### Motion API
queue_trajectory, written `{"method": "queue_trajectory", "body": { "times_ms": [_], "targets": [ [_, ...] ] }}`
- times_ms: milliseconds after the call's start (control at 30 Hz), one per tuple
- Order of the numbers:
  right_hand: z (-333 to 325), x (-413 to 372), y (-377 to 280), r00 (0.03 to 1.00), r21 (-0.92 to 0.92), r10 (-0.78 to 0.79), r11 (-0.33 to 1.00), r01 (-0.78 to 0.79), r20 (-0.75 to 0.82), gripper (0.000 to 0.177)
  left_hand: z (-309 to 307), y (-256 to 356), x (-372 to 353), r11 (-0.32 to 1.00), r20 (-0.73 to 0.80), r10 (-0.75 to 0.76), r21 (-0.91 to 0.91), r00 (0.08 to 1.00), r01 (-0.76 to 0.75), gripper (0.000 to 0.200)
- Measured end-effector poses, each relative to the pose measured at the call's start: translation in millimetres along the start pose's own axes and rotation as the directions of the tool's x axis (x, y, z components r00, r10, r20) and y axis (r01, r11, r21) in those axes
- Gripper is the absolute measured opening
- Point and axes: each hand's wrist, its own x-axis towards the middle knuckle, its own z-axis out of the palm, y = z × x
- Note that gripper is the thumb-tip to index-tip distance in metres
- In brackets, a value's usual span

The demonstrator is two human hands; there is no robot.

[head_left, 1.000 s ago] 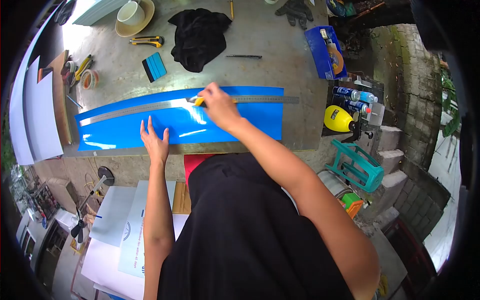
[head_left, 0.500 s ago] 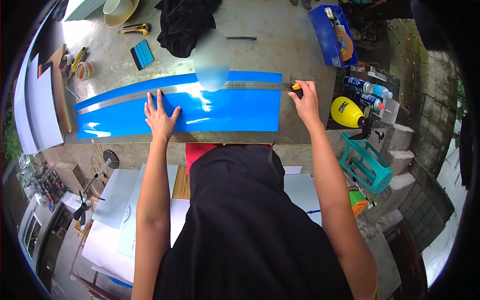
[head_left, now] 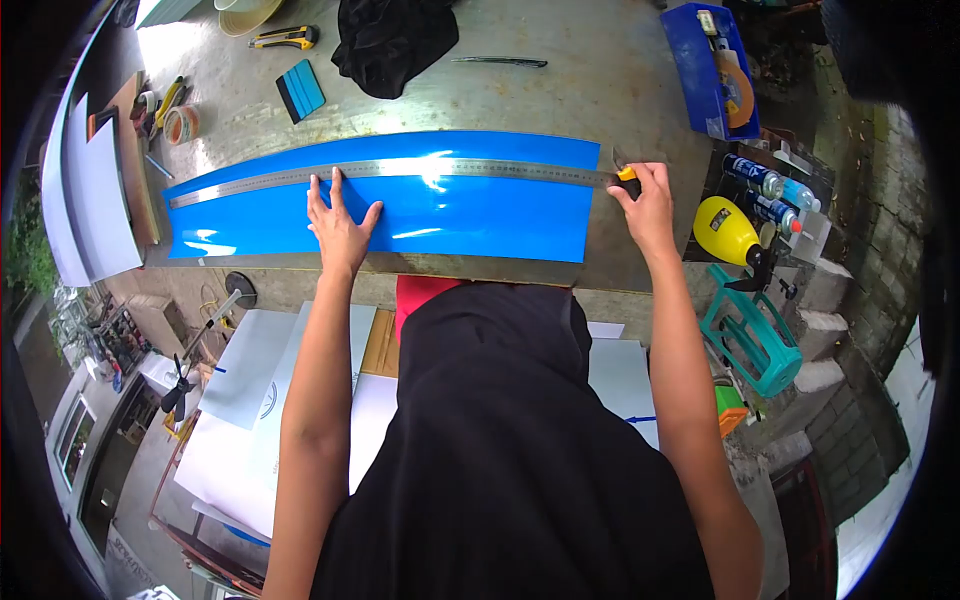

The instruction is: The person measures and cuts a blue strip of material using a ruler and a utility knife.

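A long glossy blue sheet (head_left: 480, 220) lies across the table, with a steel ruler (head_left: 520, 168) running lengthwise on its upper part. My left hand (head_left: 343, 236) is spread open, its fingertips pressing on the ruler left of the middle. At the sheet's right end, my right hand (head_left: 652, 205) is closed around a yellow and black utility knife (head_left: 627, 174). The knife's blade points up and away from me, just beyond the sheet's right edge. Most of the knife's handle is hidden in my fingers.
Farther back lie a blue squeegee (head_left: 305, 88), another utility knife (head_left: 284, 38), black cloth (head_left: 395, 45) and a slim dark pen-like tool (head_left: 500, 61). Tape rolls (head_left: 181, 125) sit left. A blue bin (head_left: 708, 70), spray cans (head_left: 752, 175) and a yellow sprayer (head_left: 724, 229) stand right.
The view has shifted, so the table and sheet appear farther right. Both hands keep nearly the same places: left on the ruler, right holding the utility knife by the sheet's right end.
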Motion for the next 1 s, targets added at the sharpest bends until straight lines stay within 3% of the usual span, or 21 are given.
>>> {"method": "queue_trajectory", "body": {
  "times_ms": [300,567,733,1000],
  "targets": [
    [-2,2,0,0.997,-0.013,-0.073,0.997,0.074,0.037,0.037,-3,5,0,0.998,0.023,-0.058,0.006,0.998,0.058,0.099],
    [-1,16,1,0.994,-0.025,-0.101,0.995,0.100,-0.046,0.035,-16,8,13,0.992,0.107,-0.040,0.126,0.993,0.026,0.106],
    [0,22,5,0.992,-0.016,-0.115,0.993,0.114,-0.050,0.037,-30,23,25,0.954,0.230,-0.157,0.287,0.960,0.087,0.108],
    [2,25,2,0.992,-0.032,-0.088,0.996,0.086,-0.088,0.037,-30,26,32,0.938,0.217,-0.170,0.334,0.961,0.090,0.107]
  ]
}}
